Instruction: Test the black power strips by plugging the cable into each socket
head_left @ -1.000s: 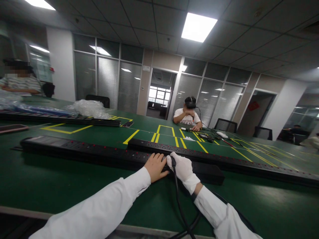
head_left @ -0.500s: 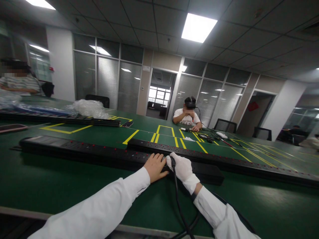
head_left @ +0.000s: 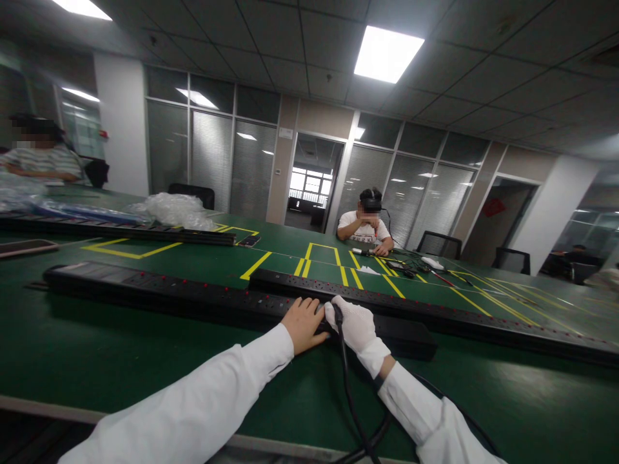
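Note:
Bare, my left hand (head_left: 304, 324) rests on the near black power strip (head_left: 193, 295), its fingers over the strip and its thumb apart. My right hand (head_left: 354, 324), in a white glove, is closed round the plug end of a black cable (head_left: 345, 380) at the same strip, beside my left fingertips. The cable hangs down toward the table's front edge. Whether the plug sits in a socket is hidden by my fingers. A second long black strip (head_left: 464, 319) with red dots lies just behind.
Clear plastic wrap (head_left: 176, 209) and more black strips (head_left: 207, 238) lie at the back left of the green table (head_left: 169, 361). Two phones (head_left: 249, 241) (head_left: 26, 249) rest there too. Across the table sits a person (head_left: 365, 225) near cables; another person (head_left: 41, 154) is far left.
The whole view has shifted very slightly to the right. Both hands keep the same places on the strip, and the cable is still in my right hand.

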Demonstrator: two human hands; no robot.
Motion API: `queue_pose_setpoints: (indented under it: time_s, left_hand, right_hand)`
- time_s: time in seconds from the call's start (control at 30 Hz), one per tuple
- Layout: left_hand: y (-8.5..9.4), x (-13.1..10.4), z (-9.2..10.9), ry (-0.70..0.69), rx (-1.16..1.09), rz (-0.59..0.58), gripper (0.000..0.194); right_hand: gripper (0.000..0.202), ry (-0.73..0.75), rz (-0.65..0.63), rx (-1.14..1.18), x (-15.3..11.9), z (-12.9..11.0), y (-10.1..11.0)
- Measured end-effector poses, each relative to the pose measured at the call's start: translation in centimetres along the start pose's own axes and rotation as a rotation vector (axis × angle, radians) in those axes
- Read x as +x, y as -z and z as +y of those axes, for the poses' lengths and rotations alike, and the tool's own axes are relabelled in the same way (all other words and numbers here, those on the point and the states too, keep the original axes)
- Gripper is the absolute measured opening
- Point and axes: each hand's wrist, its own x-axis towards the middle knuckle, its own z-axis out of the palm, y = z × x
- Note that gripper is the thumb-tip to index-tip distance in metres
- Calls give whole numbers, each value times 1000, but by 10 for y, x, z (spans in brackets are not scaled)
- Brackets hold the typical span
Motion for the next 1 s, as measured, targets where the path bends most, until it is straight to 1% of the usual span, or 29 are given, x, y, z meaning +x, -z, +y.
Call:
queue_pose_setpoints:
  time_s: [0.37,0.6,0.83,1.0]
  left_hand:
    - [1,0,0,-1,-3,2,52]
    - [-1,1,0,-5,0,-6,52]
    - [1,0,0,-1,1,-12,52]
    - [1,0,0,-1,-9,-16,53]
  right_hand:
    - [29,15,-38,-29,2,0,3]
    - [30,17,-105,-14,8,3,5]
    - [32,20,-37,-21,2,-1,5]
    - [29,14,-42,-12,2,-1,5]
